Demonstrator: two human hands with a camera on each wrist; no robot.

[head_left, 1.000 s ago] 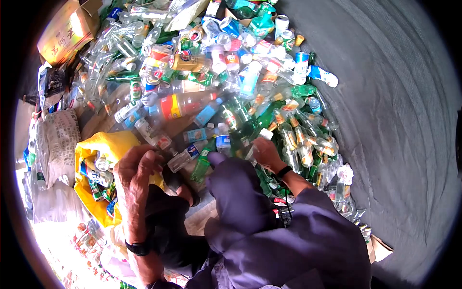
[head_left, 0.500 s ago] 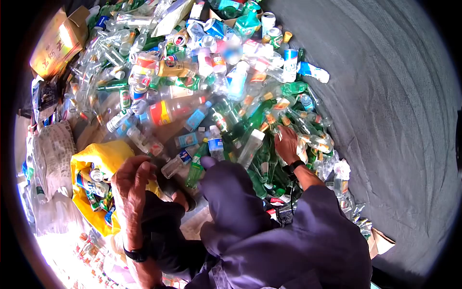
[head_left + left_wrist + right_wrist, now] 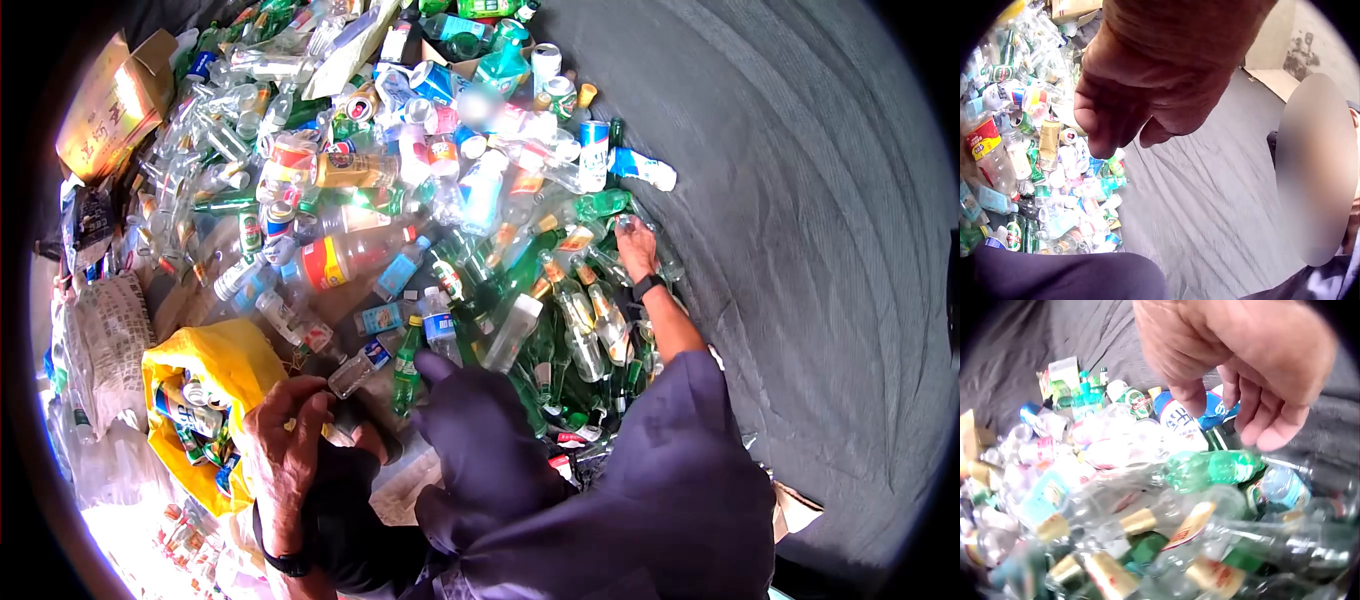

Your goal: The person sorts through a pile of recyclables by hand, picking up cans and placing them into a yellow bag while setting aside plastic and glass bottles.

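Note:
My right hand [image 3: 637,250] reaches over the right edge of a large heap of bottles and cans. In the right wrist view its fingers bend loosely downward with nothing between them. Just below the fingertips lie a green plastic bottle [image 3: 1216,469] and a clear bottle with a blue label [image 3: 1285,486]. A blue-and-white can [image 3: 1179,422] stands behind the thumb. My left hand [image 3: 285,430] hangs loosely curled beside a yellow sack [image 3: 225,350] that has several cans inside. The left wrist view shows that hand [image 3: 1160,75] holding nothing.
Glass bottles [image 3: 580,320] with gold-coloured necks lie below the right hand. A white-capped clear bottle [image 3: 512,335] leans near my knee [image 3: 480,420]. Grey sheeting [image 3: 800,250] spreads along the right. A cardboard box [image 3: 110,110] stands at the far left.
My right hand has moved away from the white-capped clear bottle, rightward and farther out over the heap's edge. The left hand stays by the yellow sack, slightly lower in view.

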